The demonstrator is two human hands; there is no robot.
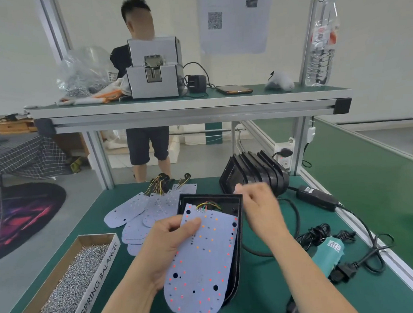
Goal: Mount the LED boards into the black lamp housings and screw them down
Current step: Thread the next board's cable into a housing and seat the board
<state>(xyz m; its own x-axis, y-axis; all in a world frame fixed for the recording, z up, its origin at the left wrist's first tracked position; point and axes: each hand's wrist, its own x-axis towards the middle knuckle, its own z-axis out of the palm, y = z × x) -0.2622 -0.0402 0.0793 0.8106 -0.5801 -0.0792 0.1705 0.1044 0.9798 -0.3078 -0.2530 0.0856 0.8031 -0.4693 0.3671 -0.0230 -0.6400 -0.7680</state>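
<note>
Two hands work over a green mat [268, 273]. Left hand [167, 248] pinches a flat, rounded white board [202, 265] dotted with LEDs, tilted over the black housing [238, 217]. Right hand [259, 206], loosely curled and blurred, hovers near its top corner. Nested housings [257, 175] stand behind; cardboard box [99, 279] holds shiny screws.

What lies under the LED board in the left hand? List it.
Under the LED board sits a black lamp housing: rim and right wall show, coloured wires run into its top. The housing floor is covered by the board.
</note>
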